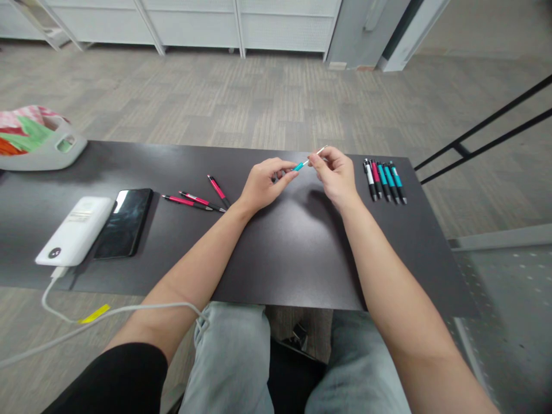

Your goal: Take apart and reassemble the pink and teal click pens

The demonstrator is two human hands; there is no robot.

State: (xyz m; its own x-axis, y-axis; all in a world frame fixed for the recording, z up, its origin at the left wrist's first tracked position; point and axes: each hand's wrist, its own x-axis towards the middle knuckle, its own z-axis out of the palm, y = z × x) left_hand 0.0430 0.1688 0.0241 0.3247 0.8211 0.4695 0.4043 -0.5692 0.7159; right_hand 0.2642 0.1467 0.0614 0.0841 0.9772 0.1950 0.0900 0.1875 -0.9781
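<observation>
Over the far middle of the dark table (293, 247), my left hand (263, 185) pinches a teal pen barrel (298, 167) at its near end. My right hand (334, 172) is closed on the thin white refill (318, 152) that sticks out of the barrel's far end. Both hands hover just above the tabletop. Three red-and-black pens (196, 200) lie to the left of my left hand. A row of several pens (383, 179), white, red and teal, lies to the right of my right hand.
A white power bank (75, 230) and a black phone (125, 221) lie at the table's left, with a white cable (107, 313) trailing off the near edge. A grey tray with coloured cloth (37, 138) sits at the far left. Black railings (487, 135) stand at right.
</observation>
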